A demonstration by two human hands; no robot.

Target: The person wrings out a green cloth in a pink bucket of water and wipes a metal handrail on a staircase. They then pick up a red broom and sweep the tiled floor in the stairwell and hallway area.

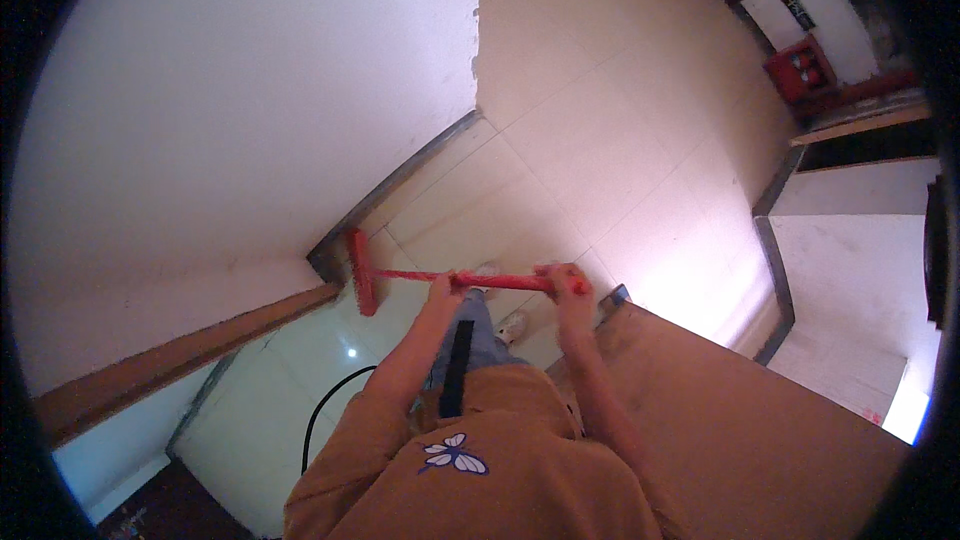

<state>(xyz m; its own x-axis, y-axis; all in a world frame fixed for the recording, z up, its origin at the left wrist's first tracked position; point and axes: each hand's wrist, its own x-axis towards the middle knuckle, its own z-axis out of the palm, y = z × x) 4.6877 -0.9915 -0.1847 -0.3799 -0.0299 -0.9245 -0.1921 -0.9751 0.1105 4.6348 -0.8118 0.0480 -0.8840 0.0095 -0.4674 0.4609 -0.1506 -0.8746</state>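
Both my hands grip the handle of a red broom. Its long red head lies at the left, on the tiled floor close to the dark skirting at the wall's corner. My left hand closes round the middle of the handle. Farther right, my right hand is wrapped round the upper end and looks slightly blurred. The handle runs nearly level across the view, above my feet. Whether the head has bristles cannot be made out.
A white wall with dark skirting rises at the left, beside a brown door frame. A brown door panel stands at the right. Pale tiles stretch ahead. A red box-like object is at the upper right.
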